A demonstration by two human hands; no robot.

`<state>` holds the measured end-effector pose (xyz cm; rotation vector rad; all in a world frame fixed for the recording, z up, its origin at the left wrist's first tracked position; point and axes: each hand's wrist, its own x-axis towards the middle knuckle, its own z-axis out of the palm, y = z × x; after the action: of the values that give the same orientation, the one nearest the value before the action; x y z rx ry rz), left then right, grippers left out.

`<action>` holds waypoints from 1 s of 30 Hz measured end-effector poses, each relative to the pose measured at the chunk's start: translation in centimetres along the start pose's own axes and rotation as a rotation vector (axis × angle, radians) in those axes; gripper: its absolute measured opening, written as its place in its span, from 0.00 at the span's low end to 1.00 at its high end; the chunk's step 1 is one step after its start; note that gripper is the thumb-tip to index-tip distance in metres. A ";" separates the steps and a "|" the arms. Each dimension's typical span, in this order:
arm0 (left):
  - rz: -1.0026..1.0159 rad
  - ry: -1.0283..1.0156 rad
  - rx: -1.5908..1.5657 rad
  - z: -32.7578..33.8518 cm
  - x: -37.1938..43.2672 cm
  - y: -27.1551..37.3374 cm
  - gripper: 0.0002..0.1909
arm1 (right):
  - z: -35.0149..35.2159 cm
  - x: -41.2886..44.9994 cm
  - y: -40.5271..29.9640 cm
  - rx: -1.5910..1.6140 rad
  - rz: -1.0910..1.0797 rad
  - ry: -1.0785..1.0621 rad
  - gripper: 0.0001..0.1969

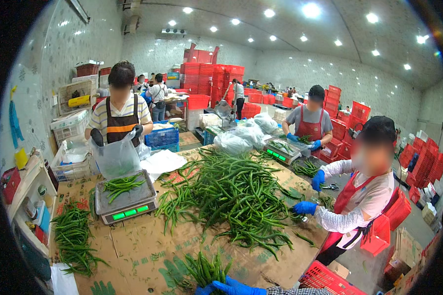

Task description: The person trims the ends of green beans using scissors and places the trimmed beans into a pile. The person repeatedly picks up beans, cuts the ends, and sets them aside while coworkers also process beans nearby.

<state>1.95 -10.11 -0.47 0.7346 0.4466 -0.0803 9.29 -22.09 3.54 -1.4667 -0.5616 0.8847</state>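
At the bottom edge, a bunch of long green chili peppers (206, 271) points upward between my blue-gloved hands. My right hand (240, 287), with a checkered sleeve behind it, closes on the bunch from the right. Only a small part of my left hand (203, 290) shows, against the bunch's lower left side; the frame cuts off the rest. Beyond my hands lies a large heap of green chili peppers (240, 191) on the cardboard-covered table (133, 254). Another pile of peppers (72, 236) lies at the left.
A digital scale (127, 214) holds some peppers; behind it a co-worker in dark gloves holds a plastic bag (116, 156). Two co-workers in blue gloves stand at the right, near a second scale (280, 155) and scissors (331, 187). A red crate (328, 282) sits at lower right.
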 end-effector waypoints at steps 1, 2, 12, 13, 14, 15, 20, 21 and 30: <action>0.002 0.000 0.003 0.0 0.1 0.0 0.12 | 0.1 0.0 -0.1 -0.025 -0.047 0.016 0.19; 0.004 0.002 0.010 -0.1 0.0 0.1 0.12 | 0.2 0.1 -0.2 -0.049 -0.094 0.029 0.19; 0.030 -0.092 -0.079 -1.1 0.4 -0.5 0.13 | -0.3 3.0 4.2 -0.110 -0.268 0.111 0.18; 0.016 -0.105 -0.171 -1.5 0.5 -0.3 0.13 | -0.2 3.1 3.1 -0.167 -0.132 0.053 0.16; 0.002 -0.119 -0.264 -1.9 0.5 0.0 0.12 | -0.4 3.0 1.2 -0.225 0.003 -0.005 0.15; -0.027 -0.139 -0.358 -2.0 0.6 0.0 0.12 | -0.6 2.7 0.2 -0.283 0.147 -0.050 0.13; -0.006 -0.101 -0.323 -2.4 0.2 0.6 0.13 | -1.0 3.5 3.1 -0.373 -0.129 0.124 0.28; -0.003 -0.098 -0.317 -2.5 0.1 0.6 0.14 | -0.9 3.3 2.7 -0.362 -0.101 0.127 0.29; -0.002 -0.067 -0.278 -2.5 -0.1 0.1 0.17 | -2.0 3.8 5.0 -0.478 -0.194 0.141 0.28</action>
<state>0.98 -8.37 -2.01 0.4572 0.3849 -0.0437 12.25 -20.85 -2.19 -1.8492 -0.8316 0.5062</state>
